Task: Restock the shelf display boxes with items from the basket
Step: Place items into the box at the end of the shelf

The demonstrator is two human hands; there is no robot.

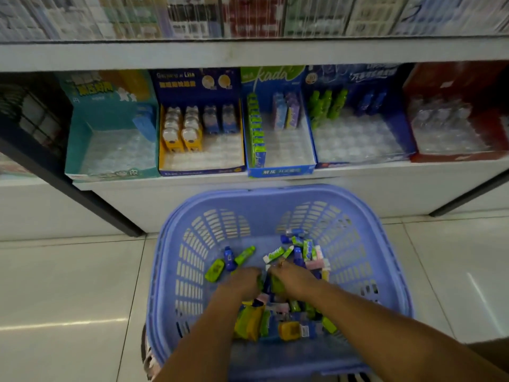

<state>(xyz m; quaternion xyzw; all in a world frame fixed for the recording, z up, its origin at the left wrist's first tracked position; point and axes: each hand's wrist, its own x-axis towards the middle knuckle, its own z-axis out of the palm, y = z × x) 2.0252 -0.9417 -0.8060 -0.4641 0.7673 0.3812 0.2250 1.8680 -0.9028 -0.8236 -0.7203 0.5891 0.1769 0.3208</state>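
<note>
Both hands are down in the basket [275, 193]: the left hand [242, 282] and right hand [293, 277] sit side by side, fingers bent into the loose items [275, 307], though blur hides whether either grips one. The pick likely goes best one kind at a time, say the green packs [274, 255] just beyond the fingertips. These match the half-empty display box [281, 170] on the shelf [165, 181] far ahead.

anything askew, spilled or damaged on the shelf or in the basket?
Nothing spilled or damaged. Only oddity: the lone blue item in the teal display box leans in its back right corner. The basket holds a mixed heap of items.
</note>
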